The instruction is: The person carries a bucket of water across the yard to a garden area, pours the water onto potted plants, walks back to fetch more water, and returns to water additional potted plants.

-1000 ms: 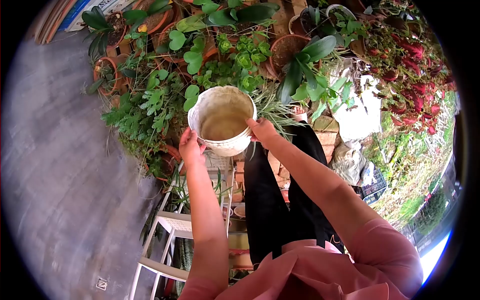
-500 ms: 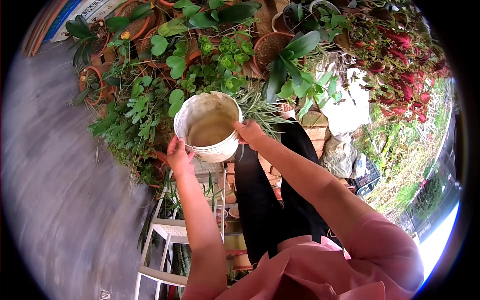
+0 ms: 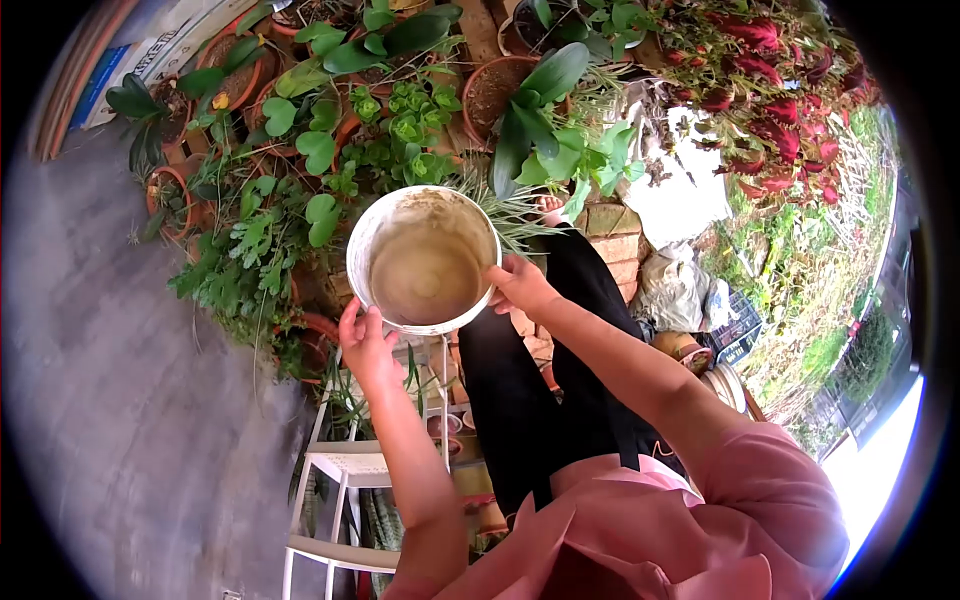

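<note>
A dirty white bucket [image 3: 388,212] hangs in the air at the middle of the view, its mouth turned up toward me. Murky brownish water [image 3: 428,278] seems to cover its bottom. My left hand [image 3: 368,350] grips the near left of the rim, thumb and fingers closed on the edge. On the right side, my right hand [image 3: 522,285] pinches the rim. The bucket's outer wall and base are mostly hidden below the rim.
Potted plants in terracotta pots [image 3: 495,95] crowd the far side. A white metal stand [image 3: 350,462] is at lower left, beside the grey floor [image 3: 150,400]. Red-leaved plants [image 3: 775,110], a plastic bag [image 3: 675,290] and a dark crate [image 3: 738,328] lie to the right.
The bucket has come slightly closer and tipped so that more of its inside shows. Both hands have moved with it, the right one a little to the right and down.
</note>
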Demonstrator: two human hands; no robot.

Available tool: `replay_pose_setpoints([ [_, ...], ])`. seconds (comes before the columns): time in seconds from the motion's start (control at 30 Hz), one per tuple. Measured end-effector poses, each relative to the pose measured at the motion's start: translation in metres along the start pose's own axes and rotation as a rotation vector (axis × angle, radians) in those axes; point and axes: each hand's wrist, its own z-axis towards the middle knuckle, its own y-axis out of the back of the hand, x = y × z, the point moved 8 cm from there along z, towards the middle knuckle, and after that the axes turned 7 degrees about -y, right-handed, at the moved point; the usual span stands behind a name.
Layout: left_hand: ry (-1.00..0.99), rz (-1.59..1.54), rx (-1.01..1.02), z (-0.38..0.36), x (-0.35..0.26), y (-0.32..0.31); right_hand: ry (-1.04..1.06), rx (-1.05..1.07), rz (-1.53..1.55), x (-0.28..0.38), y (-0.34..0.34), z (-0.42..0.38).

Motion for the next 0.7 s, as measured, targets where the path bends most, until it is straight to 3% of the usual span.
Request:
replay_pose_setpoints([
  [0.3, -0.042, -0.016, 0.192, -0.021, -0.008, -0.078, -0.039, 0.098, 0.13, 0.011, 0.063, 0.011],
  [0.7, -0.07, 0.087, 0.169, -0.021, -0.013, -0.152, 0.014, 0.137, 0.241, 0.036, 0.111, 0.049],
])
